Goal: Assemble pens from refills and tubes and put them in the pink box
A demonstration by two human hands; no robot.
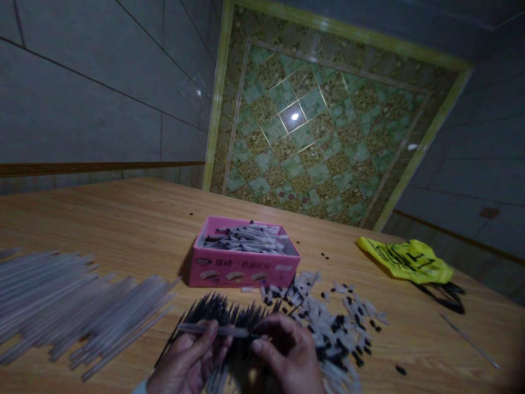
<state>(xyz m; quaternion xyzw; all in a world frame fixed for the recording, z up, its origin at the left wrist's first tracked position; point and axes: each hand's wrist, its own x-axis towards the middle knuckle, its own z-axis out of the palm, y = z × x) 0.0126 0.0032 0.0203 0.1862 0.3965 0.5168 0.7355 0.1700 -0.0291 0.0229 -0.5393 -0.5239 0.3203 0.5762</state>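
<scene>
A wood-grained counter (123, 219) reaches toward grey tiled walls (102, 93) and a green-and-brown checkered panel (295, 148) edged in yellow. At its near side, the left hand (191, 353) and right hand (289, 347) pinch a translucent tube (225, 330) above dark slim rods (211, 309); behind stands a pink box (241, 271), clear tubes (127, 317) lie left, a yellow bag (406, 260) right

On the table (143, 219), tubes (127, 312) lie left of the box (241, 273), a bag (404, 261) right.
</scene>
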